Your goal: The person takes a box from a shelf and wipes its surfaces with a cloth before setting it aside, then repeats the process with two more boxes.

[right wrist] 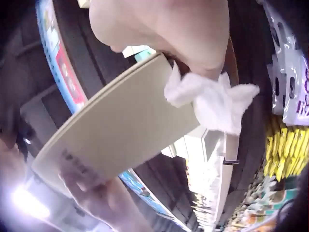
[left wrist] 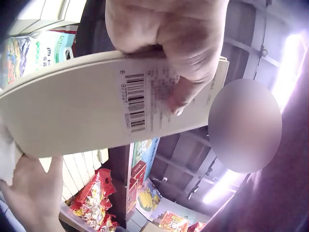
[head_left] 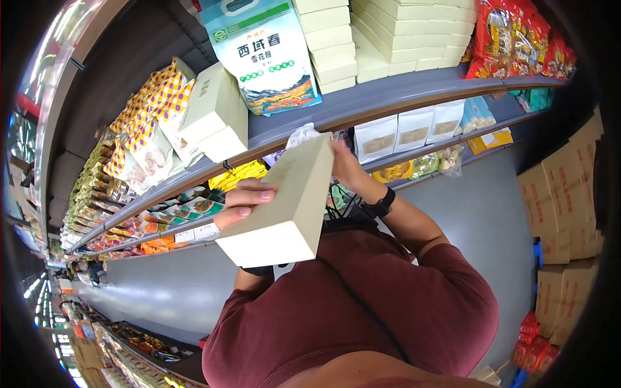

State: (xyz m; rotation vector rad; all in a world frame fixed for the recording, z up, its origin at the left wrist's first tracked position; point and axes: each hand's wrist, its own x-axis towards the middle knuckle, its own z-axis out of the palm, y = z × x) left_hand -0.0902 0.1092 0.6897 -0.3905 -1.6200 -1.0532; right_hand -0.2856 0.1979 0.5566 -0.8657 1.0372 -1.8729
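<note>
A pale cream cardboard box [head_left: 288, 187] is held tilted in front of the chest. My left hand [head_left: 242, 204] grips its side; in the left wrist view the thumb [left wrist: 186, 94] lies on the face printed with a barcode [left wrist: 135, 101]. At the box's far end is my right hand [head_left: 349, 168], pinching a crumpled white tissue [right wrist: 215, 101] against the box's end. The right wrist view shows the box's plain broad face, with the left hand's fingers [right wrist: 96, 195] over some faint lettering at the lower end.
On the shelf [head_left: 278, 129] ahead stand stacked cream boxes [head_left: 414, 32], a blue-and-white flour bag [head_left: 265, 58], more boxes [head_left: 217, 110] at left and red snack packs [head_left: 517, 39] at right. Packaged goods fill the lower shelves. Brown cartons [head_left: 559, 194] are piled at the right.
</note>
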